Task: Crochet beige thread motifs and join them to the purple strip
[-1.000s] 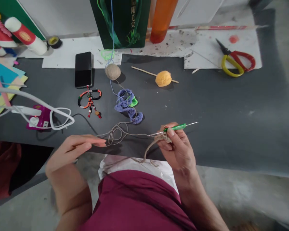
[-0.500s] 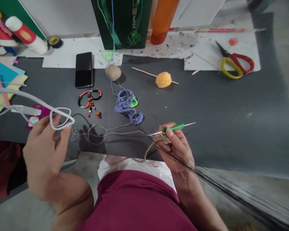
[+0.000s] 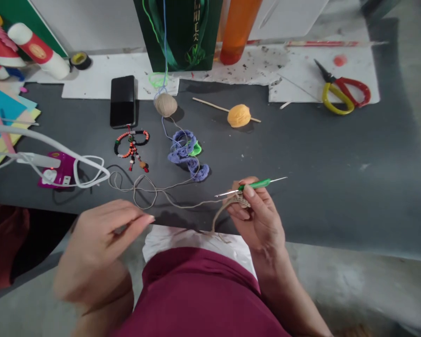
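Head cam: right hand [image 3: 259, 220] pinches the green crochet hook [image 3: 256, 185] and a small beige crochet piece [image 3: 237, 202] at the near edge of the table [image 3: 319, 164]. Beige yarn [image 3: 143, 191] loops leftward. Left hand [image 3: 101, 243] is just below the loops, blurred, grip unclear.

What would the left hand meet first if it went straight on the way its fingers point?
Most likely the loose beige yarn strand, which lies just past the left hand. Beyond it is the right hand, holding the crochet hook. The left hand's height over the strand is unclear.
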Tool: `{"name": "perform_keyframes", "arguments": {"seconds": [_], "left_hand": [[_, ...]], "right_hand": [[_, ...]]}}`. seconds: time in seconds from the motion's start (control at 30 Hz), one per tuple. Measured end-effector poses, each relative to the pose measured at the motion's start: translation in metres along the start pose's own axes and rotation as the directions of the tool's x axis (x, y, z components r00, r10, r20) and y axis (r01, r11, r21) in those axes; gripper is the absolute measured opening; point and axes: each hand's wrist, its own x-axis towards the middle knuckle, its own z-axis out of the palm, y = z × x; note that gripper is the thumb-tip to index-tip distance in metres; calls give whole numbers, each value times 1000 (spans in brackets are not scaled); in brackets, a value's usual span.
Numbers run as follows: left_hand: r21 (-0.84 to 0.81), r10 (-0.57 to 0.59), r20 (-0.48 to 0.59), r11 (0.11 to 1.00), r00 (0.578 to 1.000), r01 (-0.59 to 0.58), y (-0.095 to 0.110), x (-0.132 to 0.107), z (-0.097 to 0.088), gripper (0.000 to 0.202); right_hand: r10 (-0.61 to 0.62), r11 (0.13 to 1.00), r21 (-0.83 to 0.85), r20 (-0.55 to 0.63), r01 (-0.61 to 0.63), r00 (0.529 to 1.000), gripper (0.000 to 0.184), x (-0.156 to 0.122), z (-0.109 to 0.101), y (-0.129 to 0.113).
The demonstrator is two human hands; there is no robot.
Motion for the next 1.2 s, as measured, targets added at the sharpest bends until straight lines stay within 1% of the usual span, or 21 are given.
{"name": "perform_keyframes", "arguments": {"seconds": [0.07,0.1,0.13,0.17,0.23,0.3,0.37,0.43,0.5,0.57,0.67,0.7,0.73,0.8,0.87,0.93,1.0,1.07,1.1,1.13,1.2], "left_hand": [[-151,59,-142,985,988,-80,6,5,29,16],[-223,103,-172,965,980,-141,6,10,45,18],[-308,148,-211,928,966,-210,3,16,61,27],[-425,180,-192,871,965,-247,-2,23,75,38],[-677,125,-59,724,990,-132,-13,34,96,47],[-845,35,40,535,999,15,-22,40,104,53],[-907,-22,168,388,986,163,-27,39,103,56],[-918,-81,196,334,977,212,-29,36,100,58],[-922,-139,131,348,982,172,-29,33,100,57],[-919,-133,7,391,991,59,-29,32,104,51],[-829,9,-276,504,961,-242,-29,33,112,46],[-782,73,-318,544,945,-305,-28,32,113,48],[-756,131,-292,575,948,-312,-27,32,114,53],[-801,189,-73,574,979,-170,-25,30,112,64],[-885,177,149,462,973,51,-23,29,107,66],[-941,82,197,295,977,165,-22,29,102,65],[-971,-94,114,201,989,131,-23,31,100,57],[-971,-222,-43,239,974,11,-26,33,101,49],[-954,-222,-132,294,966,-62,-27,34,102,49],[-921,-166,-208,366,964,-135,-28,35,103,53],[-805,93,-290,514,953,-295,-26,34,106,70]], "right_hand": [[18,1000,1,18,-18,1000,17,-2,3,3],[22,1000,2,31,-22,999,16,-3,5,4],[22,1000,3,42,-23,999,15,-3,6,5],[19,1000,1,50,-19,999,15,-4,6,5],[0,1000,-4,48,0,999,14,-4,6,5],[-23,1000,-6,28,23,999,14,-4,6,5],[-23,1000,6,7,23,1000,15,-4,6,6],[-1,999,35,-13,1,1000,16,-4,8,7],[16,998,57,-22,-15,1000,17,-3,10,9],[19,998,56,-11,-18,1000,16,-4,12,11],[16,999,40,14,-17,1000,16,-5,13,12],[14,999,37,14,-14,1000,16,-5,13,11],[12,999,34,8,-12,1000,17,-5,13,11],[3,1000,31,-12,-3,1000,17,-5,14,11],[-5,999,35,-38,6,999,18,-5,15,11],[-12,999,44,-66,15,998,19,-4,16,11],[-13,998,54,-85,17,996,20,-4,18,12],[-11,998,66,-96,17,995,21,-3,20,13],[-10,997,71,-99,17,995,21,-3,21,14],[-10,997,75,-100,18,995,21,-4,22,14],[-11,997,81,-86,18,996,20,-4,24,15]]}}
